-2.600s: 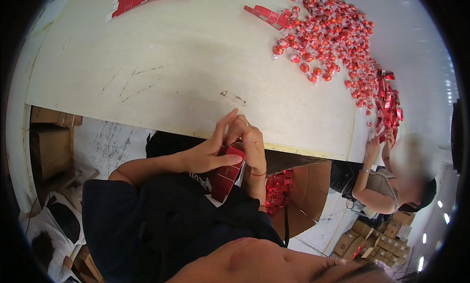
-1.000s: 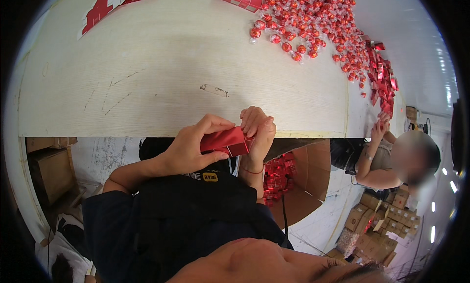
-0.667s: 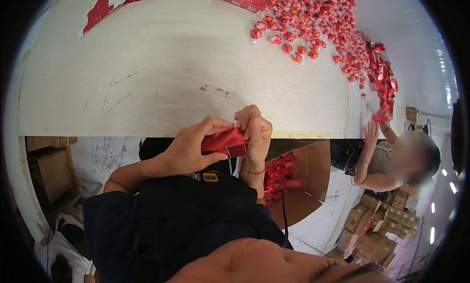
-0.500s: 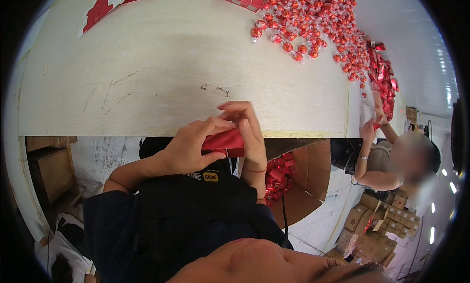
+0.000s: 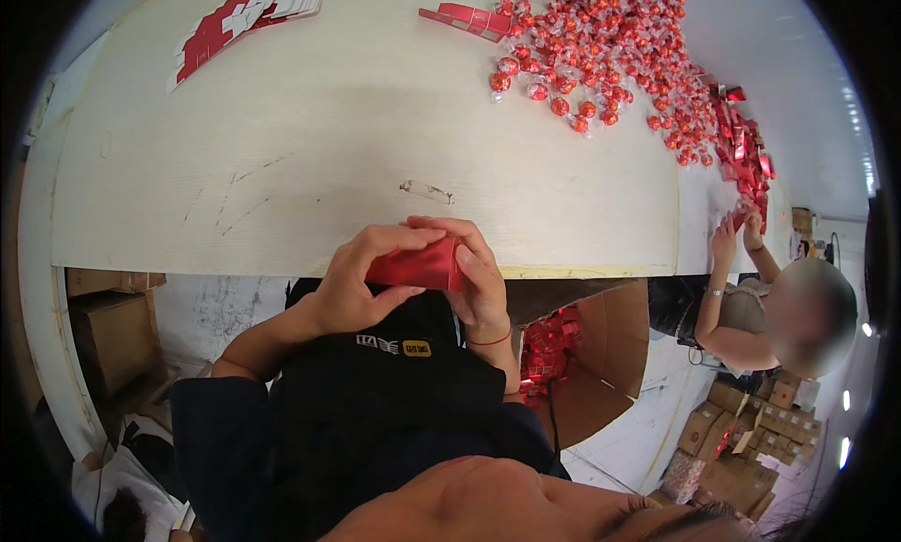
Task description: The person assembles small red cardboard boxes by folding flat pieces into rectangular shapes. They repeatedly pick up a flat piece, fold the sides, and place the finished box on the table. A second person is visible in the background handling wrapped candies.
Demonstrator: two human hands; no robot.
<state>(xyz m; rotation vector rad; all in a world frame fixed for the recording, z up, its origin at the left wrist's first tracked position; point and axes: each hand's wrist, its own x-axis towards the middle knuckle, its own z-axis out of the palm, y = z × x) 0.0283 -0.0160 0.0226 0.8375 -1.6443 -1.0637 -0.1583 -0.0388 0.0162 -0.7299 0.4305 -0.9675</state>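
A small red carton (image 5: 418,266) is held between my two hands, just off the near edge of the table. My left hand (image 5: 361,274) grips its left end, thumb below and fingers over the top. Around the right end closes my right hand (image 5: 479,277), its thumb against the end face. The carton's inside does not show. Beyond, at the far middle of the table, lies another red carton (image 5: 465,20), next to a large heap of red-wrapped candies (image 5: 610,40).
Flat red-and-white cartons (image 5: 235,26) lie fanned at the far left of the white table (image 5: 282,167). An open cardboard box (image 5: 601,373) of red cartons stands below the table edge at my right. Farther right, a co-worker (image 5: 741,317) handles something red beside piled red cartons (image 5: 741,148).
My right fingers have come down from above and now lie along the carton's top and right end. The carton sits slightly higher in view. The co-worker's hands have moved toward the piled cartons.
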